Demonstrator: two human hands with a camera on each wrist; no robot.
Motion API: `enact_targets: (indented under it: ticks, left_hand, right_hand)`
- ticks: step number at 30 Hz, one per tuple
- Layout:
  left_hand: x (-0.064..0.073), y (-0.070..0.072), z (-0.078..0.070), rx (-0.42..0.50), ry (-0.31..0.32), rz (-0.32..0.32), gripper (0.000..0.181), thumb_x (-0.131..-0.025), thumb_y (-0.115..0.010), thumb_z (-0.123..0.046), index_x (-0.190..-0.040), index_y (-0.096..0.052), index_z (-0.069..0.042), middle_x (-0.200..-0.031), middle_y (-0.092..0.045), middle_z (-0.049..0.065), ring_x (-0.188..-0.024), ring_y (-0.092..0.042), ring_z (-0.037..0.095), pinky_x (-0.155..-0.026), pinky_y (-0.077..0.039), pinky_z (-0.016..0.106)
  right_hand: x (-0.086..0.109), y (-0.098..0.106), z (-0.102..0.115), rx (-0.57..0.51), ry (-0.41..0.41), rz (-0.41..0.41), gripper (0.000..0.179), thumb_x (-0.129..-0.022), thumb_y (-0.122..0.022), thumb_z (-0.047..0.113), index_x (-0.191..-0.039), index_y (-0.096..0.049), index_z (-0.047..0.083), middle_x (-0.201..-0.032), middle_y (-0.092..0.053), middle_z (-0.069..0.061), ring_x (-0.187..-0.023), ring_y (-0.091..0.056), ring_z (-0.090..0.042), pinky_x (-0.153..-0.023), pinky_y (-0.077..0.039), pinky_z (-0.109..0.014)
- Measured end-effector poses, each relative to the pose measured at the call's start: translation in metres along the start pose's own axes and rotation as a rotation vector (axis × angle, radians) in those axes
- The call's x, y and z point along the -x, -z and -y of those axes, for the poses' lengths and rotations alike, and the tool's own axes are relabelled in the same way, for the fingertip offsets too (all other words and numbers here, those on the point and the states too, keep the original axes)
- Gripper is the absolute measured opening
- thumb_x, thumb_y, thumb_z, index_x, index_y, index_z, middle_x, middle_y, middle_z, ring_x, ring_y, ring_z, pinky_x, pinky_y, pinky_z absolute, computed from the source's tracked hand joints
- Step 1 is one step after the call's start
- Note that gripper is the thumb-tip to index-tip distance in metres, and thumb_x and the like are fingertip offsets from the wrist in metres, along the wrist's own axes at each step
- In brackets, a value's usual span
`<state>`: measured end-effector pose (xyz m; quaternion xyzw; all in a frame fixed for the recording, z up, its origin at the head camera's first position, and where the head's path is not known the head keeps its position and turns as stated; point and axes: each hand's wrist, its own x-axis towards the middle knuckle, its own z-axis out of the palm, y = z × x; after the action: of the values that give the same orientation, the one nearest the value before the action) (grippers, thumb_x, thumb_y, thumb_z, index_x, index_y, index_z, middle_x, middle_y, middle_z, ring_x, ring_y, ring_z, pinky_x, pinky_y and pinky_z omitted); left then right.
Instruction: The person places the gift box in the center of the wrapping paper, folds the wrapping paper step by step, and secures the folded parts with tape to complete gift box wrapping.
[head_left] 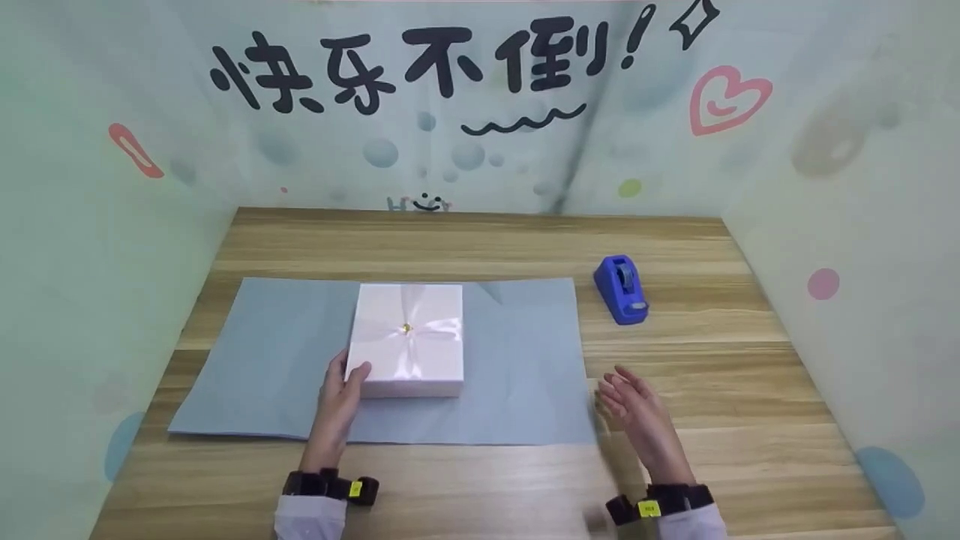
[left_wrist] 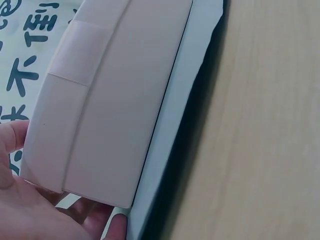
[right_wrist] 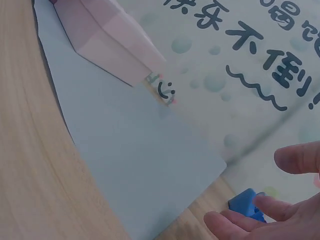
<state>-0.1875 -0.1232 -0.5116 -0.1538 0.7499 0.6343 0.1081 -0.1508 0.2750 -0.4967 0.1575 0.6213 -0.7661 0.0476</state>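
Wood-grain worktop (head_left: pixel 480 491); blue-grey paper sheet (head_left: pixel 521 367) upon it; pale pink ribboned gift box (head_left: pixel 431 364) on the sheet, near-left corner gripped by left hand (head_left: pixel 340 401); right hand (head_left: pixel 637 411), fingers loosely extended; blue tape dispenser (head_left: pixel 621 292) beyond.

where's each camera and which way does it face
Head: on the head, facing forward-down at box, paper and tape dispenser; left grip, right grip and sleeves show.
Left wrist: on that wrist, facing the box's side; left grip shows.
Right wrist: on that wrist, facing over paper toward wall; right grip shows.
Both wrist views share box, paper and wall.
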Motion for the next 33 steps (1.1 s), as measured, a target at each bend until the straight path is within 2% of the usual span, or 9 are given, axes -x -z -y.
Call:
enact_targets:
  ticks: [4, 7, 9, 11, 14, 17, 20, 27, 33]
  left_hand:
    - [0.0, 0.0, 0.0, 0.014, -0.004, 0.005, 0.068, -0.098, -0.04, -0.036, -0.15, -0.006, -0.008, -0.157, -0.004, 0.015, -0.144, -0.005, 0.03, -0.116, -0.012, 0.047]
    - [0.0, 0.001, -0.001, 0.027, 0.003, 0.01, 0.068, -0.098, -0.04, -0.038, -0.15, -0.006, -0.009, -0.157, -0.004, 0.014, -0.144, -0.004, 0.03, -0.116, -0.011, 0.048]
    - [0.0, 0.0, 0.0, 0.038, 0.008, 0.013, 0.069, -0.098, -0.04, -0.038, -0.15, -0.006, -0.01, -0.157, -0.004, 0.014, -0.145, -0.003, 0.03, -0.116, -0.011, 0.048]
    - [0.0, 0.0, 0.0, 0.047, 0.008, 0.011, 0.069, -0.098, -0.041, -0.038, -0.149, -0.007, -0.009, -0.157, -0.004, 0.014, -0.145, -0.002, 0.03, -0.116, -0.01, 0.049]
    - [0.0, -0.001, 0.001, 0.057, 0.008, 0.004, 0.069, -0.097, -0.041, -0.037, -0.149, -0.007, -0.007, -0.157, -0.003, 0.015, -0.145, -0.001, 0.03, -0.116, -0.01, 0.049]
    - [-0.001, -0.001, 0.001, 0.064, 0.007, -0.007, 0.068, -0.097, -0.041, -0.036, -0.149, -0.008, -0.006, -0.156, -0.004, 0.016, -0.144, -0.002, 0.03, -0.116, -0.01, 0.048]
    - [-0.001, -0.002, 0.001, 0.069, 0.001, -0.01, 0.068, -0.097, -0.042, -0.036, -0.149, -0.008, -0.006, -0.156, -0.005, 0.016, -0.144, -0.004, 0.03, -0.116, -0.011, 0.047]
    - [0.002, -0.008, 0.0, 0.041, -0.023, -0.009, 0.068, -0.097, -0.044, -0.034, -0.149, -0.01, -0.005, -0.156, -0.008, 0.017, -0.144, -0.006, 0.031, -0.116, -0.014, 0.045]
    - [0.004, -0.024, -0.001, -0.005, -0.074, -0.002, 0.068, -0.096, -0.048, -0.032, -0.148, -0.015, -0.003, -0.154, -0.014, 0.02, -0.143, -0.013, 0.034, -0.115, -0.017, 0.046]
  right_hand:
    - [-0.025, -0.002, 0.001, 0.003, -0.066, 0.011, 0.053, -0.098, -0.04, 0.012, -0.142, -0.019, -0.008, -0.129, -0.043, -0.021, -0.1, -0.059, -0.014, -0.095, -0.046, -0.028]
    - [-0.037, -0.005, 0.003, 0.007, -0.098, 0.02, 0.053, -0.099, -0.039, 0.013, -0.143, -0.018, -0.007, -0.123, -0.049, -0.016, -0.093, -0.059, -0.01, -0.087, -0.048, -0.023]
    - [-0.043, -0.007, 0.005, 0.009, -0.116, 0.031, 0.051, -0.098, -0.041, 0.014, -0.141, -0.021, -0.006, -0.108, -0.056, -0.007, -0.081, -0.057, -0.006, -0.075, -0.048, -0.019]
    - [-0.048, -0.01, 0.006, 0.054, -0.135, 0.051, 0.048, -0.098, -0.043, 0.016, -0.137, -0.024, -0.005, -0.088, -0.054, 0.003, -0.069, -0.051, -0.002, -0.063, -0.043, -0.015]
    - [-0.054, -0.014, 0.007, 0.234, -0.137, 0.074, 0.04, -0.094, -0.052, 0.021, -0.122, -0.041, -0.006, -0.07, -0.046, 0.008, -0.057, -0.041, -0.002, -0.052, -0.034, -0.015]
    - [-0.057, -0.017, 0.007, 0.406, -0.082, 0.065, 0.024, -0.092, -0.057, 0.023, -0.097, -0.056, -0.001, -0.064, -0.042, 0.007, -0.056, -0.04, -0.006, -0.052, -0.034, -0.018]
    - [-0.058, -0.017, 0.008, 0.461, -0.017, 0.024, 0.021, -0.091, -0.058, 0.021, -0.075, -0.053, 0.007, -0.061, -0.039, 0.006, -0.055, -0.039, -0.009, -0.05, -0.033, -0.021]
    - [-0.06, -0.012, 0.015, 0.475, 0.037, -0.015, 0.021, -0.09, -0.058, 0.02, -0.071, -0.054, 0.012, -0.054, -0.038, 0.008, -0.049, -0.036, -0.008, -0.047, -0.03, -0.022]
    - [-0.058, 0.002, 0.023, 0.457, 0.045, -0.04, 0.024, -0.09, -0.059, 0.021, -0.068, -0.053, 0.013, -0.055, -0.036, 0.009, -0.051, -0.035, -0.007, -0.049, -0.029, -0.021]
